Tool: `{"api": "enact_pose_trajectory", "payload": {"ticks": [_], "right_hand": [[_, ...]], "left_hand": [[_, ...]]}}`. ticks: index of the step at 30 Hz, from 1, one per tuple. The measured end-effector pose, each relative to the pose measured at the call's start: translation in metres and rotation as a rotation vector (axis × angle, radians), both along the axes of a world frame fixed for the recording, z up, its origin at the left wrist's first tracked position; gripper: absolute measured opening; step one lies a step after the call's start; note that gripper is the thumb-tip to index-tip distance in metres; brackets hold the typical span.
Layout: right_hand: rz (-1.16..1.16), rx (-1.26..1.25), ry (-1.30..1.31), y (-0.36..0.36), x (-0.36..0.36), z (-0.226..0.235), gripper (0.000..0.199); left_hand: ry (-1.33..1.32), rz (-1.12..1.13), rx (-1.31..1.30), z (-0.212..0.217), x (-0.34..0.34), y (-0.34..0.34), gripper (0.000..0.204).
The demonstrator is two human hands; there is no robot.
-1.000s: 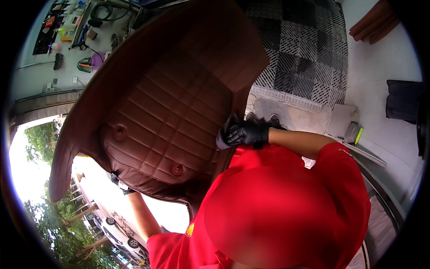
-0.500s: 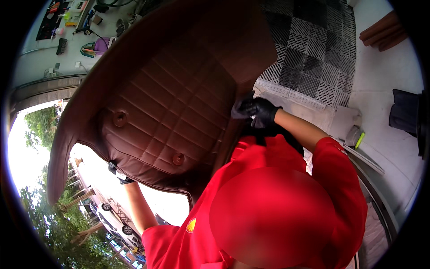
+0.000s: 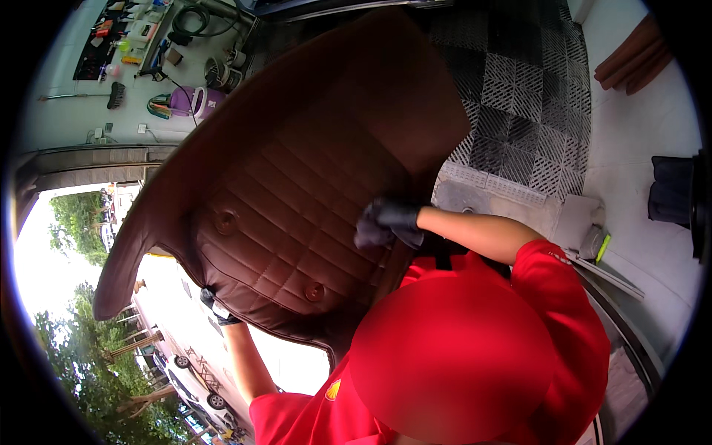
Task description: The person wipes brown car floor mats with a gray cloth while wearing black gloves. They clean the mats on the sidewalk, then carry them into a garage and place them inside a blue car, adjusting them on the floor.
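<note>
A large brown quilted car floor mat with two round fixing eyelets hangs tilted before me. Gripping its lower left edge is my left hand, in a black glove, with fingers wrapped over the rim. My right hand, also black-gloved and somewhat blurred, is closed on a dark grey cloth. That cloth lies against the quilted face, near the mat's right side.
Black and grey floor grating stretches beyond the mat. At the upper left, a purple jug, a brush and a coiled hose are along the wall. Outside stands a parked white car.
My right hand has moved the cloth from the mat's right edge leftward and down onto the quilted face. The mat and my left hand have shifted slightly right.
</note>
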State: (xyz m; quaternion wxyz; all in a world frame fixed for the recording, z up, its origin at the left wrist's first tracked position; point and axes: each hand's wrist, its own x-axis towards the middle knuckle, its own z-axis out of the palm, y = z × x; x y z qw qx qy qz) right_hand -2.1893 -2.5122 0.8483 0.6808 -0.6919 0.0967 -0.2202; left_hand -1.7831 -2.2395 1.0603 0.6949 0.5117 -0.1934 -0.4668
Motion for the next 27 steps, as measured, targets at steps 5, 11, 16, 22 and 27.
{"api": "enact_pose_trajectory", "payload": {"ticks": [5,11,16,22,27], "right_hand": [[-0.674,-0.596,0.554,-0.098,0.033,0.096,0.022],[-0.797,-1.145,0.048,-0.153,0.059,0.071,0.025],[-0.993,-0.643,0.911,-0.118,-0.041,-0.140,0.039],[-1.615,0.448,1.118,-0.127,-0.040,-0.179,0.043],[-1.830,-0.427,1.023,-0.238,0.027,-0.105,0.043]], "left_hand": [[0.002,0.007,0.030,-0.002,-0.006,0.009,0.074],[0.009,-0.043,0.059,0.002,-0.007,0.000,0.074],[0.009,-0.040,0.063,0.006,-0.008,0.024,0.073],[0.048,-0.042,0.087,0.001,-0.013,0.029,0.072],[0.054,-0.078,0.080,0.001,-0.015,0.021,0.072]]}}
